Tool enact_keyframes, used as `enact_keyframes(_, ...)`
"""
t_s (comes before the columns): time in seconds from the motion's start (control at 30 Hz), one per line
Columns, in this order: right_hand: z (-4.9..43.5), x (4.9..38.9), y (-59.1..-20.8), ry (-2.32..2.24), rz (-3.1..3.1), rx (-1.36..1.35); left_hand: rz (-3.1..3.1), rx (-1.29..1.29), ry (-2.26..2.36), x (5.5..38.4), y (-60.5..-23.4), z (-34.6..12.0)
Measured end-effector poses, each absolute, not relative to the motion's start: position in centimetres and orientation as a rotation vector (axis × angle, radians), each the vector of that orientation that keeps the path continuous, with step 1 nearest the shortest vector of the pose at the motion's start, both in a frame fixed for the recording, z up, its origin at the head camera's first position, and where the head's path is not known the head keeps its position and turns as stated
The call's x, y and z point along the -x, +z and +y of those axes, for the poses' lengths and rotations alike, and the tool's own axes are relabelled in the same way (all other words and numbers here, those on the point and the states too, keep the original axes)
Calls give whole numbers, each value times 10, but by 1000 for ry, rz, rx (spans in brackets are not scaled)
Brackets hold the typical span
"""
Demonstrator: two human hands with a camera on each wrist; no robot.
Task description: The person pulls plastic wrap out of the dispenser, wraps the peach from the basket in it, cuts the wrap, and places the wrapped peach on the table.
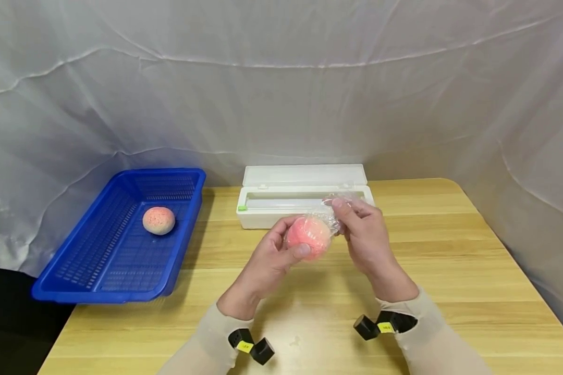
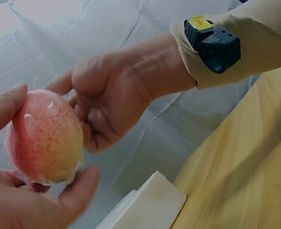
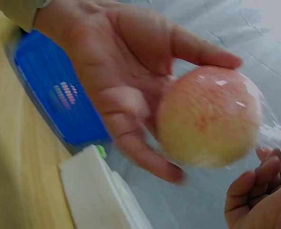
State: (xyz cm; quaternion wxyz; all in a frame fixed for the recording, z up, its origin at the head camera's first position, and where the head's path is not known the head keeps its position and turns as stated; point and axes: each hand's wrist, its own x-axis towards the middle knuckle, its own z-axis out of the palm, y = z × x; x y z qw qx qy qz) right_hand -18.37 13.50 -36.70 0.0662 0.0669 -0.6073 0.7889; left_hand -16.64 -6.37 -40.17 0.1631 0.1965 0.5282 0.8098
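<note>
A pink and cream peach, wrapped in clear plastic film, is held between the thumb and fingers of my left hand. Reflections on the peach show the film drawn tight in the left wrist view. At its upper right, my right hand pinches the gathered loose film between thumb and fingers. Stretched film also runs from the peach toward the right hand in the right wrist view. Both hands are above the table, just in front of a white film box.
The white film dispenser box stands at the table's back with its lid raised and a roll inside. To the left, a blue plastic basket contains another peach. Grey cloth hangs behind the wooden table.
</note>
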Motion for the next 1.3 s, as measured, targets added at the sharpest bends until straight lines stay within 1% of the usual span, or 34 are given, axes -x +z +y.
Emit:
enact_keyframes(0.23,140,183,-360,2154,-1698,-132,1475,-566,2304,169,-404,-66)
enact_keyframes(0.37,137,182,-358,2132,-1610,-73,1489,-600,2306,169,-403,-66)
enact_keyframes(0.63,131,180,-359,2300,-1543,31,1366,-702,2295,166,-401,-69)
enact_keyframes(0.93,121,175,-365,2533,-1632,69,1210,-901,2272,168,-403,-74)
enact_keyframes(1.13,114,170,-369,2629,-1627,99,1200,-910,2325,169,-402,-76)
enact_keyframes(1.3,108,167,-370,2687,-1645,45,1201,-910,2339,170,-401,-78)
